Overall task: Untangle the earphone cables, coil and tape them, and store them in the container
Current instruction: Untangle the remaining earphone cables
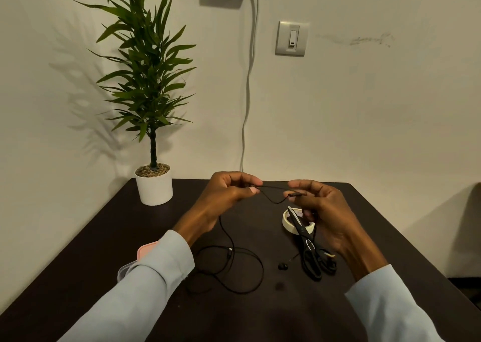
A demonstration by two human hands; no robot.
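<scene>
Hands raised over the dark wooden table (364, 211): our left hand (229, 190) and right hand (322, 211) each pinch the thin black earphone cable (270, 199), its remaining length looping onto the table beside black-handled scissors (309, 250).

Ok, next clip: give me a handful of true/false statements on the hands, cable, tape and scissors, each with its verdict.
1. Both hands pinch the earphone cable above the table. True: left hand and right hand each hold it.
2. The scissors lie partly across the tape roll. True.
3. The cable is already coiled and taped. False: it trails in loose loops on the table.
4. The potted plant stands at the table's right corner. False: far left corner.
5. The right hand holds the scissors. False: they lie on the table.
</scene>
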